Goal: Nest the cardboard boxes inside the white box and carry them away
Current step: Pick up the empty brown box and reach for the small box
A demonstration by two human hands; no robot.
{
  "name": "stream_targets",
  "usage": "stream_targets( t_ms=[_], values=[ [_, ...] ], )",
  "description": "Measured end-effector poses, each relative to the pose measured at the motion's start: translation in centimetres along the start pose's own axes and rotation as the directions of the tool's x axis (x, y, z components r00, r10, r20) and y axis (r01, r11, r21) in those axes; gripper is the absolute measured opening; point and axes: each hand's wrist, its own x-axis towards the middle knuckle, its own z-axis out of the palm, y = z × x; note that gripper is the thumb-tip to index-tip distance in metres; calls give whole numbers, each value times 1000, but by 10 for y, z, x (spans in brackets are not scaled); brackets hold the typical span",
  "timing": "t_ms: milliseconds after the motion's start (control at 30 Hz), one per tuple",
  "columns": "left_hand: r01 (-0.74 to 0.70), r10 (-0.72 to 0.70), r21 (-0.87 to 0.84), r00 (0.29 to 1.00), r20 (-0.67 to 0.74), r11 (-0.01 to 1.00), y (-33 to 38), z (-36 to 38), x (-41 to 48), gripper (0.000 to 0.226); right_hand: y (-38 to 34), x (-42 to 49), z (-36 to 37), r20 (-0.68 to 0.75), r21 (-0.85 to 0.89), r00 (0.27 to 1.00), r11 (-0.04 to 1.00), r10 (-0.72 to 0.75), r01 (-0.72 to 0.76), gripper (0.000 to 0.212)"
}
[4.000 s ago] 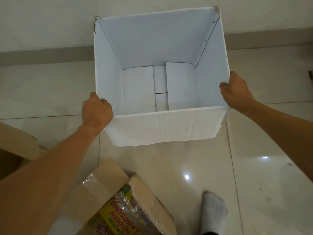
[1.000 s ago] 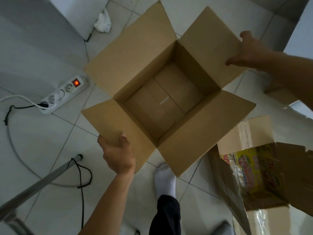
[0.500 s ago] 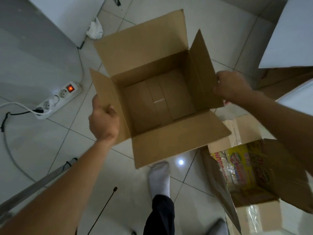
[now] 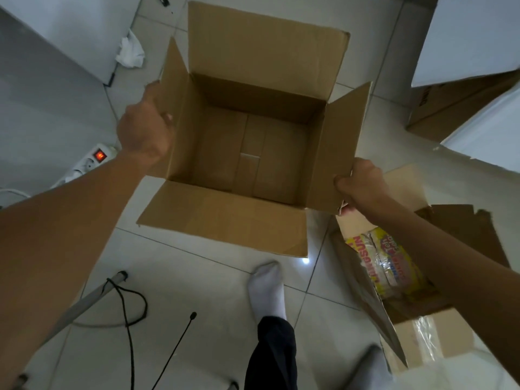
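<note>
Above the floor: open cardboard box (image 4: 253, 153) held up, flaps spread, nothing inside.
Left hand (image 4: 145, 130): clamped on the left flap.
Right hand (image 4: 361, 187): pinching the right flap's corner.
White box (image 4: 472, 38): far right, well apart.

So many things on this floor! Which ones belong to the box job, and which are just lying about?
Part of the job:
open brown box, held by left hand and right hand
white box
taped box with yellow packets

Just lying about:
power strip
crumpled cloth
black cable
</note>
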Motion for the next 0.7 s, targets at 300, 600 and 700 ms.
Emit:
stream_targets(
  t_ms=[300, 600, 700],
  values=[
    [-29, 30, 20, 999, -24, 999, -6, 2, -5, 51, 1, -3, -5, 26, 31, 999, 999, 22, -23, 27],
    [-23, 23, 24, 1000, -2, 999, -11, 2, 4, 53, 8, -2, -2, 41, 89, 998, 995, 47, -50, 27],
    [41, -39, 54, 999, -36, 998, -7, 1, -4, 63, 10, -3, -6, 48, 121, 998, 992, 29, -34, 22]
  ],
)
